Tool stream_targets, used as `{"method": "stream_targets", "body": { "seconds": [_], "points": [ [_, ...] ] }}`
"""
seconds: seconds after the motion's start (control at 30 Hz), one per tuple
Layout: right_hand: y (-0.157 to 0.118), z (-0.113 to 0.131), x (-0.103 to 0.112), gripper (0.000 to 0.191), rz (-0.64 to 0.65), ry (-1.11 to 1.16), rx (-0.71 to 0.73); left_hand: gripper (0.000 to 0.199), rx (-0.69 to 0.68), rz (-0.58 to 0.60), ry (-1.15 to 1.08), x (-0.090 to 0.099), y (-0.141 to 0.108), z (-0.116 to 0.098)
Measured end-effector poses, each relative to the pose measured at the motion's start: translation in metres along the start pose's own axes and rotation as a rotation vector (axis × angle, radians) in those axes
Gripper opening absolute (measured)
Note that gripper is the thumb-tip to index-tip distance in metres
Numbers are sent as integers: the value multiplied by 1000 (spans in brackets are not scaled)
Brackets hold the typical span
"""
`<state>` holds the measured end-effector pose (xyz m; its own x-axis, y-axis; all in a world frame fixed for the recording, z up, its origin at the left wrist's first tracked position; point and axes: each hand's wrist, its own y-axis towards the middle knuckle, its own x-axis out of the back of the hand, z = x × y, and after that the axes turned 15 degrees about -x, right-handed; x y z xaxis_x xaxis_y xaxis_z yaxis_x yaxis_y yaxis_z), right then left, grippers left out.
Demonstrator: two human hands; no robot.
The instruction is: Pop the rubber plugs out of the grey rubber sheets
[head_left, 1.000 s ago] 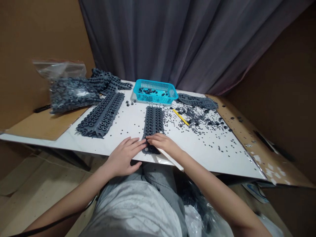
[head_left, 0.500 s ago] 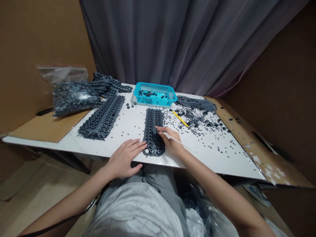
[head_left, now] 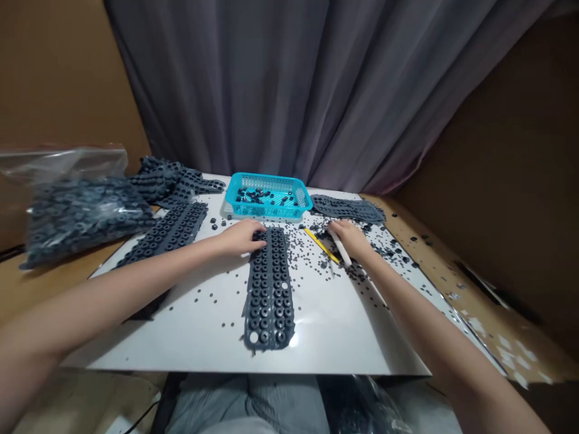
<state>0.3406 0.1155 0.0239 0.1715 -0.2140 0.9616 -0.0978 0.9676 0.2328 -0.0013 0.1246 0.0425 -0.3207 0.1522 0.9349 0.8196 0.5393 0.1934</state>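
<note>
A dark rubber strip with rows of ring-shaped parts (head_left: 270,289) lies lengthwise on the white table, with white showing through two of its holes. My left hand (head_left: 244,236) is at the strip's far left corner, thumb and fingers apart, the fingertips touching its edge. To the right, my right hand (head_left: 347,236) is closed around a white pen-like tool (head_left: 341,248), above small black scraps. A yellow stick (head_left: 320,245) lies just left of this hand. Beyond the strip stands a blue basket (head_left: 269,210) holding small black pieces.
A clear bag of black parts (head_left: 85,214) sits at the left. Stacked dark strips (head_left: 169,232) lie beside it, partly under my left forearm. Another dark strip (head_left: 348,208) is at the back right. Black bits and white scraps (head_left: 511,355) are scattered at the right.
My left hand has moved from the strip's near end to its far end. My right hand has left the strip and moved right with the white tool. The view has shifted.
</note>
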Motion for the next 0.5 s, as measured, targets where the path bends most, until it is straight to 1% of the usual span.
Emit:
{"method": "stream_targets", "body": {
  "seconds": [0.07,0.17,0.23,0.33,0.4,0.5],
  "points": [
    [3,0,-1,21,36,-65,55,40,4,-1,12,-11,27,11],
    [5,2,0,22,58,-144,98,38,21,2,28,-24,50,20],
    [5,10,2,24,32,-203,102,34,23,11,27,-29,57,25],
    [5,31,2,20,-66,-231,35,27,19,36,-13,-29,60,31],
    [6,46,-1,20,-48,-254,21,24,18,59,-57,-26,61,34],
    [10,61,-9,20,-13,-322,-48,28,3,54,-94,-18,61,37]
  ]
}}
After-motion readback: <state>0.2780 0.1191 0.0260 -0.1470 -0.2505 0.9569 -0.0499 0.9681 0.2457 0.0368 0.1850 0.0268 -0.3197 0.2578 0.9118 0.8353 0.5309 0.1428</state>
